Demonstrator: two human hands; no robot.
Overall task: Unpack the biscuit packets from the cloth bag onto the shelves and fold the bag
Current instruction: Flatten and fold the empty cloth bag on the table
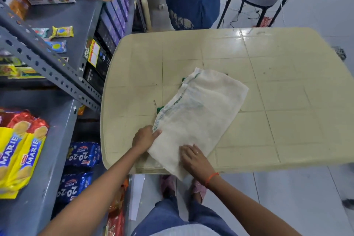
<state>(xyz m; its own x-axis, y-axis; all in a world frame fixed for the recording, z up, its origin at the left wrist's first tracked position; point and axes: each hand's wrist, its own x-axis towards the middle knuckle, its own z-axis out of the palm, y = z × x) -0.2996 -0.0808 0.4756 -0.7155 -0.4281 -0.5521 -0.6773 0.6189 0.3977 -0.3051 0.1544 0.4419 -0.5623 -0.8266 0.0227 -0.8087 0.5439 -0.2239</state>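
Cloth bag (199,113) flat on table (277,74), near corner overhanging at 6 o'clock. Left hand (146,137) pinches the stitched hem at 9; right hand (195,161) rests open, palm down. Pin with right, carry hem across, align edges (packets (19,151) seem already shelved).

I see the off-white cloth bag (199,113) lying flat and empty on the table (268,63), set at a slant near its front-left corner, one corner hanging over the front edge, green trim along its left side. Yellow Marie biscuit packets (17,155) rest on the shelves (55,140) at left; blue 20-20 packets (82,154) sit lower.
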